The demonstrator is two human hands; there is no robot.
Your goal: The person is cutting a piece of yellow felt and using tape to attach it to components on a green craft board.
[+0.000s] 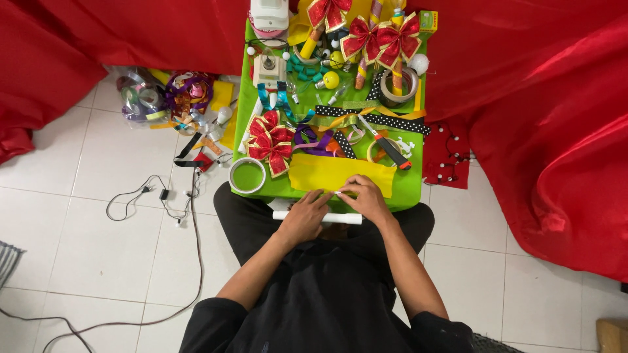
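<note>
Left hand (306, 214), right hand (367, 198) pinching white tube (345, 218), yellow sheet (340, 173)

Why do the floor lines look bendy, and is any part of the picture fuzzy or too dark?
In the head view, the wide lens curves the tile floor lines towards the edges. The light is even and soft, with only faint shadows under the green table. The left hand and right hand look fairly sharp; the small bits at the table's far end are too tiny to make out.

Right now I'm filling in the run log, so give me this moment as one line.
left hand: on white tube | right hand: on yellow sheet edge | green table | tape ring left | red bow beyond
</note>
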